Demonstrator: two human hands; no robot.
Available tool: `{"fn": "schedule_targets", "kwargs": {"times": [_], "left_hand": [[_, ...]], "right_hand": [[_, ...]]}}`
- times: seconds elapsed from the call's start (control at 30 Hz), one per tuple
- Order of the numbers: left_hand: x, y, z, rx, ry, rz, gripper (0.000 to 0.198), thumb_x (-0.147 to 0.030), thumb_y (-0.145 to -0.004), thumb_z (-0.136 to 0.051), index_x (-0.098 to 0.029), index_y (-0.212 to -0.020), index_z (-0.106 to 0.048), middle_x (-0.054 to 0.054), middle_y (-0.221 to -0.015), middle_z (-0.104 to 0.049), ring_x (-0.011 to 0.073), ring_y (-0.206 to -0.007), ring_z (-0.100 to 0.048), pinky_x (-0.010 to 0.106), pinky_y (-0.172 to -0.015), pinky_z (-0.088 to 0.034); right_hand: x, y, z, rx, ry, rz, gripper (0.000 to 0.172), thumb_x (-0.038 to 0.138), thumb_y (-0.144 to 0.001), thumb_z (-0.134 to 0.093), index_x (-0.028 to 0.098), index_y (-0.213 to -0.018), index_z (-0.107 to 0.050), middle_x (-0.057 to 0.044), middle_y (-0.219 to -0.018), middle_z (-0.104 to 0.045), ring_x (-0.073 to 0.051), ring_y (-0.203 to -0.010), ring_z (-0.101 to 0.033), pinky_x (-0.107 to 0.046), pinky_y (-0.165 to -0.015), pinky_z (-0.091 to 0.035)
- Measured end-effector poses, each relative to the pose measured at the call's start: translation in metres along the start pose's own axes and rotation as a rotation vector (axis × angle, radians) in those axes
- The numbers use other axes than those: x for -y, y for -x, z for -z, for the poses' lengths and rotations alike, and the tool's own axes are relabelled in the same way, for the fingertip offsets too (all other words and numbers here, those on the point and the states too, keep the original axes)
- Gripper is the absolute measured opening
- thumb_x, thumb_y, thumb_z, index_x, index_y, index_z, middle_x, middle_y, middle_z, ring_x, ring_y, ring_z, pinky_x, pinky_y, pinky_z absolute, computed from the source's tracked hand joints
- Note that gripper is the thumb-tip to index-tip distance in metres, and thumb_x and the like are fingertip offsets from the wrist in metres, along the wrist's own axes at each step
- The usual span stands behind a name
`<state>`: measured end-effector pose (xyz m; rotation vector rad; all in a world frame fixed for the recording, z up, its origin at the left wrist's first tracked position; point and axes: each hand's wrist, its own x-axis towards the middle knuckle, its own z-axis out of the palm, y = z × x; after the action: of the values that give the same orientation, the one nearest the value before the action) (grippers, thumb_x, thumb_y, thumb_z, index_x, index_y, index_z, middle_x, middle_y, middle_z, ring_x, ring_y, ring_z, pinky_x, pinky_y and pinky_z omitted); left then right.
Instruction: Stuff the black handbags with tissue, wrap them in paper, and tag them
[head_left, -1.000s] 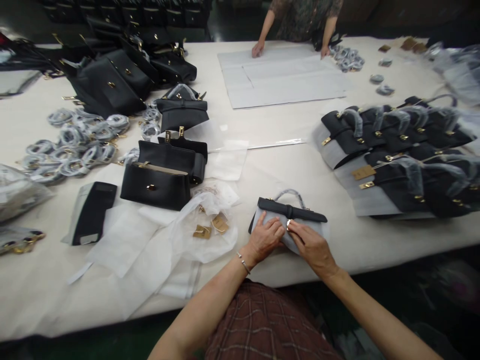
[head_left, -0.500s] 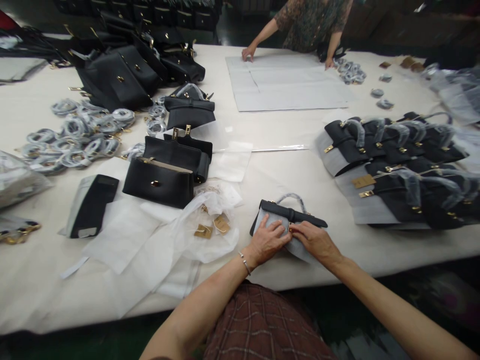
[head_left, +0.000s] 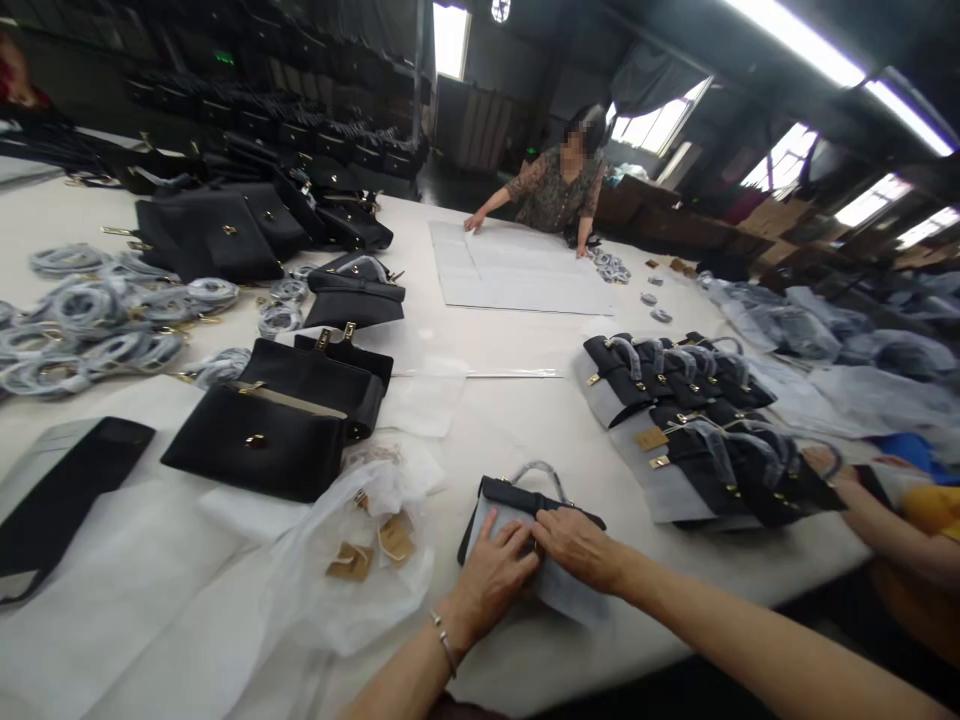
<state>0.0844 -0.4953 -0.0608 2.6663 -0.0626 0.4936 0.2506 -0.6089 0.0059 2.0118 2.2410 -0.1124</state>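
A small black handbag with a wrapped handle lies on the white table near its front edge. A grey sheet covers the bag's front flap. My left hand lies flat on that sheet, fingers stretched out. My right hand presses on the bag beside it, fingertips bent at the flap's middle, touching my left fingers. What lies under those fingertips is hidden.
Wrapped black bags lie in rows at the right, where another person's hand reaches. Unwrapped black bags, a clear sack of gold tags and coiled straps lie at the left. A person leans on grey sheets far across.
The camera has tilted up, so the room and far person show. My hands stay together on the bag's flap, hardly moved. Another person's arm has come into view at the right.
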Motion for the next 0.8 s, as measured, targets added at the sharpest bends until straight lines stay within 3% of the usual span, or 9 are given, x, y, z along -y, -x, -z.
{"fn": "schedule_targets", "kwargs": {"times": [0.27, 0.37, 0.43, 0.5, 0.57, 0.6, 0.67, 0.73, 0.8], "left_hand": [[-0.004, 0.001, 0.013, 0.062, 0.046, -0.009, 0.058, -0.043, -0.084, -0.072, -0.023, -0.133, -0.048, 0.009, -0.134, -0.058, 0.0273, -0.130, -0.048, 0.061, -0.115, -0.026], [-0.004, 0.002, 0.024, 0.057, 0.132, -0.029, 0.069, -0.056, -0.082, -0.069, -0.024, -0.138, -0.044, 0.009, -0.136, -0.056, 0.0276, -0.133, -0.045, 0.059, -0.117, -0.025], [0.001, 0.001, 0.032, -0.006, 0.218, 0.012, 0.066, -0.064, -0.082, -0.063, -0.027, -0.135, -0.048, 0.007, -0.137, -0.056, 0.0263, -0.132, -0.046, 0.055, -0.116, -0.028], [0.013, -0.003, 0.038, -0.142, 0.275, 0.230, 0.048, -0.056, -0.089, -0.059, -0.028, -0.127, -0.054, 0.008, -0.134, -0.057, 0.0251, -0.128, -0.050, 0.050, -0.113, -0.034], [0.030, -0.009, 0.041, -0.219, 0.326, 0.586, 0.035, -0.043, -0.093, -0.058, -0.023, -0.121, -0.057, 0.011, -0.128, -0.060, 0.0262, -0.123, -0.054, 0.047, -0.107, -0.041], [0.038, -0.012, 0.040, -0.171, 0.386, 0.758, 0.035, -0.042, -0.091, -0.058, -0.020, -0.118, -0.057, 0.012, -0.123, -0.062, 0.0272, -0.118, -0.057, 0.046, -0.101, -0.045], [0.053, -0.017, 0.038, 0.050, 0.571, 0.981, 0.040, -0.045, -0.086, -0.063, -0.015, -0.113, -0.057, 0.011, -0.110, -0.067, 0.0274, -0.105, -0.063, 0.041, -0.090, -0.051], [0.061, -0.020, 0.036, 0.229, 0.748, 1.042, 0.045, -0.046, -0.079, -0.068, -0.013, -0.109, -0.057, 0.010, -0.104, -0.069, 0.0258, -0.097, -0.065, 0.037, -0.083, -0.052], [0.062, -0.024, 0.037, 0.192, 0.857, 1.012, 0.048, -0.040, -0.074, -0.073, -0.013, -0.111, -0.056, 0.009, -0.107, -0.068, 0.0247, -0.098, -0.064, 0.035, -0.084, -0.052]], "right_hand": [[0.028, 0.006, -0.025, -0.152, -0.137, -0.380, 0.027, 0.009, -0.093, -0.033, 0.017, -0.083, -0.057, -0.009, -0.082, -0.063, -0.021, -0.070, -0.062, -0.031, -0.065, -0.049], [0.015, 0.011, -0.010, -0.167, -0.304, -0.424, 0.029, 0.024, -0.098, -0.038, 0.020, -0.078, -0.059, -0.003, -0.075, -0.065, -0.017, -0.067, -0.063, -0.026, -0.062, -0.051], [-0.008, 0.020, 0.003, -0.214, -0.486, -0.599, 0.032, 0.038, -0.097, -0.043, 0.023, -0.078, -0.063, 0.001, -0.066, -0.066, -0.017, -0.062, -0.064, -0.024, -0.059, -0.051], [-0.036, 0.033, 0.010, -0.352, -0.603, -0.889, 0.036, 0.052, -0.091, -0.048, 0.023, -0.082, -0.068, -0.001, -0.070, -0.070, -0.020, -0.065, -0.067, -0.028, -0.059, -0.052], [-0.059, 0.046, 0.006, -0.448, -0.645, -1.149, 0.041, 0.061, -0.079, -0.057, 0.022, -0.081, -0.070, -0.007, -0.078, -0.073, -0.026, -0.074, -0.070, -0.033, -0.062, -0.054], [-0.066, 0.051, 0.001, -0.434, -0.679, -1.222, 0.043, 0.063, -0.074, -0.059, 0.022, -0.076, -0.070, -0.009, -0.078, -0.074, -0.029, -0.074, -0.070, -0.036, -0.060, -0.054], [-0.070, 0.056, -0.014, -0.303, -0.853, -1.279, 0.046, 0.066, -0.073, -0.058, 0.022, -0.067, -0.068, -0.011, -0.072, -0.073, -0.031, -0.068, -0.070, -0.040, -0.056, -0.055], [-0.065, 0.054, -0.029, -0.194, -1.063, -1.252, 0.051, 0.068, -0.080, -0.050, 0.022, -0.067, -0.069, -0.011, -0.072, -0.074, -0.030, -0.067, -0.071, -0.040, -0.057, -0.057], [-0.060, 0.052, -0.038, -0.250, -1.090, -1.207, 0.054, 0.067, -0.086, -0.042, 0.023, -0.078, -0.072, -0.011, -0.085, -0.076, -0.030, -0.078, -0.073, -0.040, -0.064, -0.059]]}}
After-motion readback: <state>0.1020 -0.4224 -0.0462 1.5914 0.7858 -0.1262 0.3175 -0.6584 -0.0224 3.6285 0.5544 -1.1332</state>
